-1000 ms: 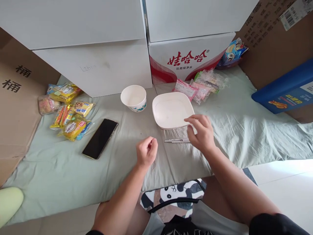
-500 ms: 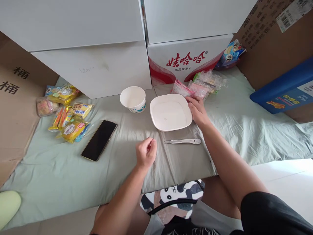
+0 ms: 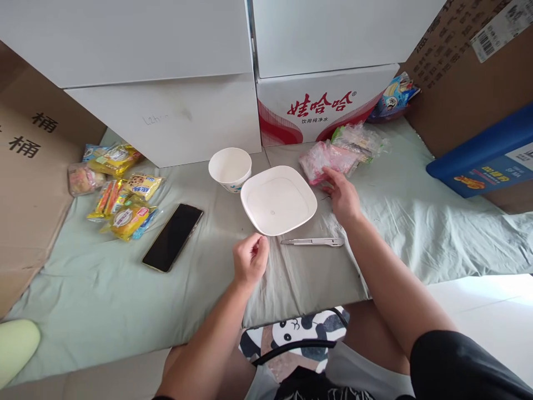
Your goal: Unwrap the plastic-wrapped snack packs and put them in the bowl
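Note:
My left hand (image 3: 250,258) rests as a loose fist on the cloth, just below the near rim of a white square bowl (image 3: 278,203); nothing shows in its fingers. My right hand (image 3: 343,197) is to the right of the bowl, apart from it. Its fingers are stretched out, with the tips at the edge of a crumpled pink plastic wrapper (image 3: 315,161). A white paper cup (image 3: 230,166) with a blue print stands behind the bowl's left corner. In front of the bowl lies a white utility knife (image 3: 313,242), blade end to the left.
A black phone (image 3: 172,238) lies left of my left hand. Beyond it are several packaged snacks (image 3: 129,216). More clear wrappers (image 3: 360,141) lie by the red-and-white carton (image 3: 320,103). A blue box (image 3: 483,161) leans at the right, and brown cardboard (image 3: 41,166) borders the left.
The bowl has shifted left and a little nearer, and turned slightly. My right hand has let go of its rim and now reaches the pink wrapper. My left fist has stayed put.

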Tool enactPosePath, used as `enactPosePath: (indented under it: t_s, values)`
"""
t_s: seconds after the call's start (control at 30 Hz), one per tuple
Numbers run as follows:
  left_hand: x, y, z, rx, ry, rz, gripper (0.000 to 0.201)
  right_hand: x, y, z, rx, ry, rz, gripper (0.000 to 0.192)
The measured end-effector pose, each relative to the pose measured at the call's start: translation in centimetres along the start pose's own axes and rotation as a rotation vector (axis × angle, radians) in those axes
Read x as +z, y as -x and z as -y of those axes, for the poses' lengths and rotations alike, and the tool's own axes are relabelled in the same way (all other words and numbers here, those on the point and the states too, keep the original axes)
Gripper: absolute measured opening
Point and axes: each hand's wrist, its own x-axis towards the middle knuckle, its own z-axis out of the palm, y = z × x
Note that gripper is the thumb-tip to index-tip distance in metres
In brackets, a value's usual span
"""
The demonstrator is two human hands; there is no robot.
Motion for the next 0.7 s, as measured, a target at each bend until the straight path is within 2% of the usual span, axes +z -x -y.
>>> enactPosePath:
  t_s: [0.1,0.23,0.33,0.43,0.53,0.6,0.7]
  values:
    - [0.0,0.0,-0.1,-0.026,0.023,-0.012,0.043,-0.8,0.7,0.8,0.096,-0.191,-0.131,0.063]
    - [0.0,0.0,0.0,-0.063,0.07,-0.03,0.044,-3.0,2.8,3.1,0.005,-0.226,-0.113,0.07]
    - [-0.1,-0.1,0.0,-0.107,0.166,-0.036,0.045,-3.9,5.2,5.3,-0.001,-0.336,0.002,0.071]
    - [-0.4,-0.2,-0.2,-0.161,0.461,-0.069,0.044,-3.2,7.6,7.3,0.096,-0.507,0.192,0.07]
    - [-1.3,-0.2,-0.5,-0.249,0.824,0.062,0.074,-1.2,9.4,8.6,0.149,-0.568,0.413,0.073]
    - [-1.9,0.1,-0.5,-0.312,0.906,0.171,0.082,0.0,10.2,9.3,0.116,-0.573,0.516,0.061]
    - [-2.6,0.5,-0.3,-0.342,0.849,0.17,0.075,1.2,11.0,10.2,-0.038,-0.431,0.494,0.031]
